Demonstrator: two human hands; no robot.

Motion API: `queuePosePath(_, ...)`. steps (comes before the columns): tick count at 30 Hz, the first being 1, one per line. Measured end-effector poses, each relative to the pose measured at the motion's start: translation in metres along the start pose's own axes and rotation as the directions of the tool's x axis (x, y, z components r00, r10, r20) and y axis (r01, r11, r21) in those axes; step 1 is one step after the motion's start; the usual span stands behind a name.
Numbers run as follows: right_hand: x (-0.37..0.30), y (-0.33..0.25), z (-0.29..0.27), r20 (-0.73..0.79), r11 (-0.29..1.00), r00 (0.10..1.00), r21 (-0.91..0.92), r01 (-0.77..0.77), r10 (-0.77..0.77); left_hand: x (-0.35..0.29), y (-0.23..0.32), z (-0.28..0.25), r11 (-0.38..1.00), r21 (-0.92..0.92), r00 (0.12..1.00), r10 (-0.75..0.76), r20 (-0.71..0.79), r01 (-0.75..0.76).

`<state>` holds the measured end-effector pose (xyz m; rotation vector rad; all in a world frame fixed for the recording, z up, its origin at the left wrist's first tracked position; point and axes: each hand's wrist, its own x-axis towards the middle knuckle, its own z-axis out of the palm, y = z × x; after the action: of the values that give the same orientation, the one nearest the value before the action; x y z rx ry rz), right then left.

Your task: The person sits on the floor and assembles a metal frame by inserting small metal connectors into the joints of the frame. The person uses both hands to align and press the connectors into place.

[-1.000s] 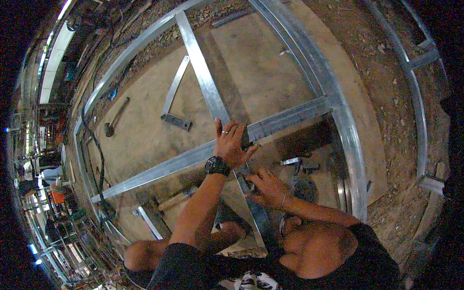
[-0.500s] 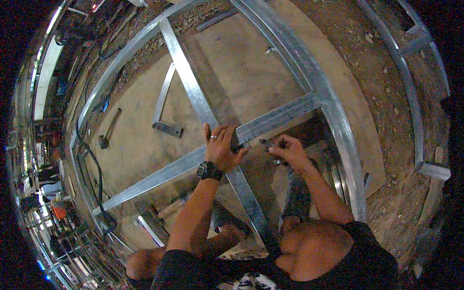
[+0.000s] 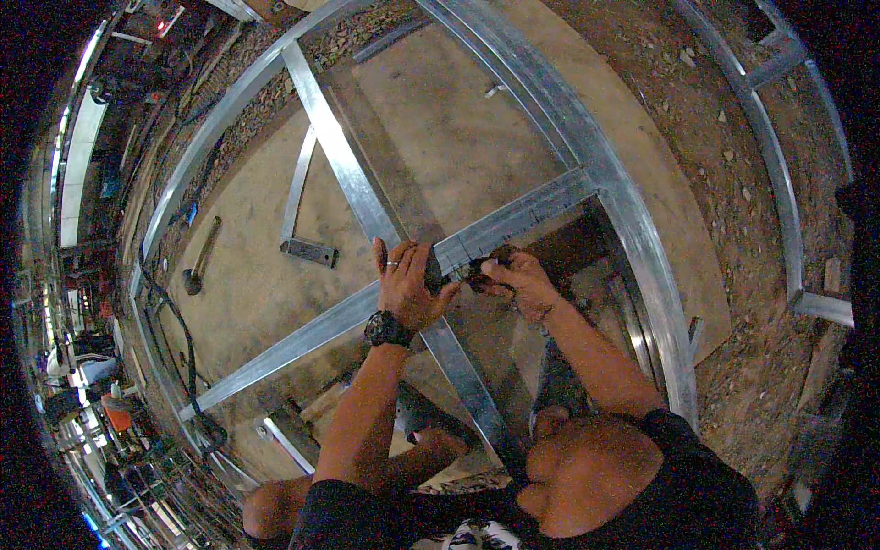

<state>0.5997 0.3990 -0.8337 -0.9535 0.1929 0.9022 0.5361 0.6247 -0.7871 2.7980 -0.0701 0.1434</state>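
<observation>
Black cable point(image 3: 191, 367): looped along the left side, just inside the outer frame.
Hammer point(image 3: 205, 249): laid down on the left, head toward the near side, handle pointed far.
Cross bar point(image 3: 302, 330): run from near left to far right; short dark lines are seen across its right part.
Metal square point(image 3: 309, 252): laid flat left of the long bar, its darker, thicker leg nearest.
Long bar point(image 3: 344, 160): run from far left to near right; met by the cross bar beneath the left hand.
Watch point(image 3: 387, 330): worn on the left wrist.
Left hand point(image 3: 406, 284): laid palm down over the crossing, fingers forward, thumb spread wide to the right.
Small dark piece point(image 3: 478, 273): held at the near edge of the cross bar, right of the crossing; its kind cannot be told.
Right hand point(image 3: 522, 280): closed narrow around that piece.
Outer frame point(image 3: 655, 238): curved by the lens, set around both bars.
Second frame point(image 3: 784, 188): laid on bare soil, far right.
</observation>
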Motion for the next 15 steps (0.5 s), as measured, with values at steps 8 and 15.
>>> queuePosePath(8, 0.002, 0.041, 0.027, -0.322, 0.944, 0.892, -0.199, 0.265, -0.318, 0.003, 0.001, -0.002, 1.000, 0.021, 0.999, 0.001, 0.041, -0.002)
queuePosePath(15, 0.015, 0.060, 0.027, -0.460, 0.946, 0.841, -0.280, 0.166, -0.284, 0.003, 0.001, 0.000, 1.000, 0.002, 1.000, 0.016, 0.018, -0.016)
